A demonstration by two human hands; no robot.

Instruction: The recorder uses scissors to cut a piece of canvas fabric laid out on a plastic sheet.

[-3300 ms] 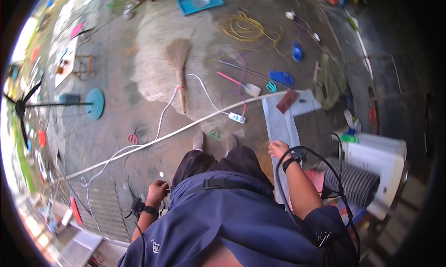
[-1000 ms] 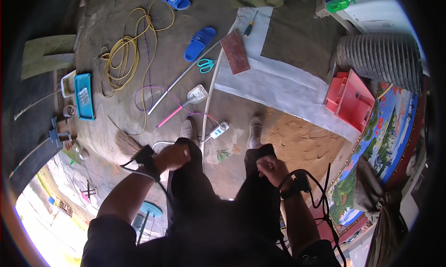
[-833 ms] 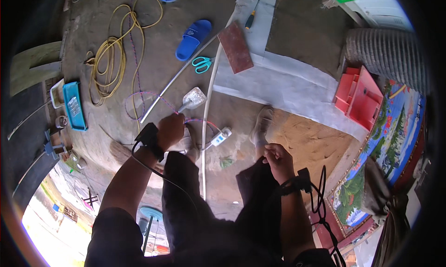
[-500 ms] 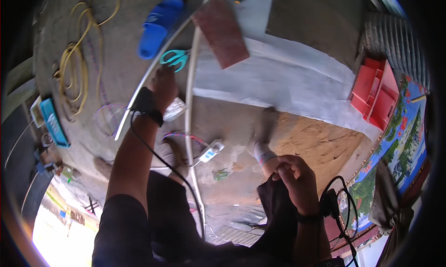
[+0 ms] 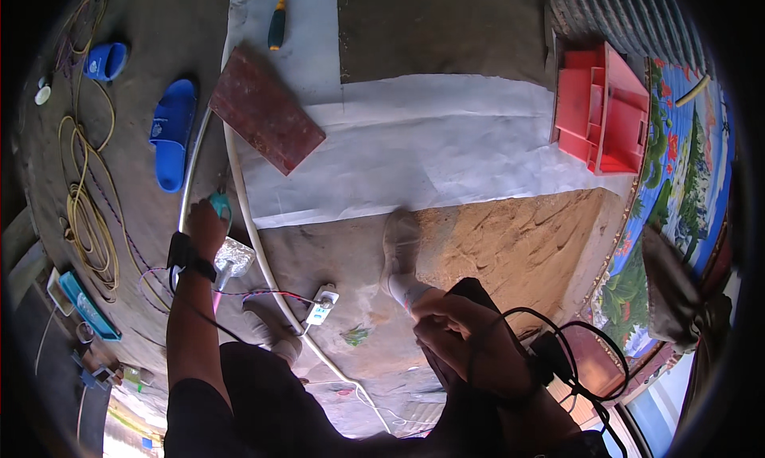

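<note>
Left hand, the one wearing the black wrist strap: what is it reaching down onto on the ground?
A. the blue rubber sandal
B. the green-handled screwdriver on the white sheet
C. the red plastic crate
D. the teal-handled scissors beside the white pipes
D: the left hand is closed over the teal-handled scissors beside the white pipes, while the screwdriver, crate and sandal all lie apart from it.

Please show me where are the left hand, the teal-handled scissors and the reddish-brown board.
left hand (image 5: 205, 225), head view, on the back of the hand.
teal-handled scissors (image 5: 221, 206), head view, on the teal handle beside the fingers.
reddish-brown board (image 5: 266, 112), head view, middle of its flat face.
</note>
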